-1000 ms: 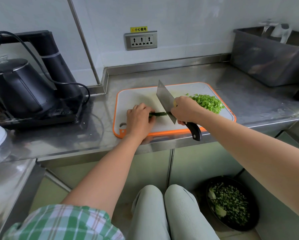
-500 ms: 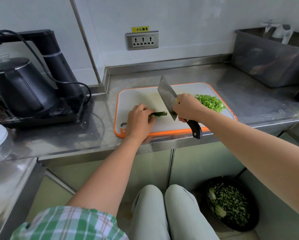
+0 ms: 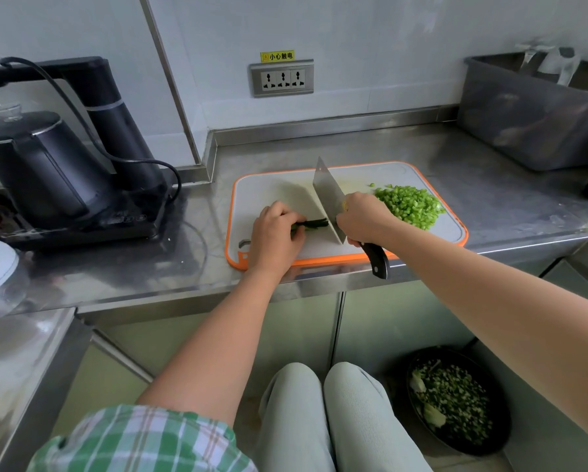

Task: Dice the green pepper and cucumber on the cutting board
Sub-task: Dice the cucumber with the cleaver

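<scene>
While diced pepper (image 3: 410, 206) tops the board (image 3: 272, 189), a bowl (image 3: 500, 400) seemingly holds greens (image 3: 456, 400)

Shiny steel counter (image 3: 490, 185), matt plastic cutting board (image 3: 272, 189), bright metal cleaver blade (image 3: 326, 195)

I see one head view only: wide-angle, high, facing forward-down over counter (image 3: 490, 199); cutting board (image 3: 272, 192) near, centred; knees (image 3: 319, 390) at bottom.
</scene>
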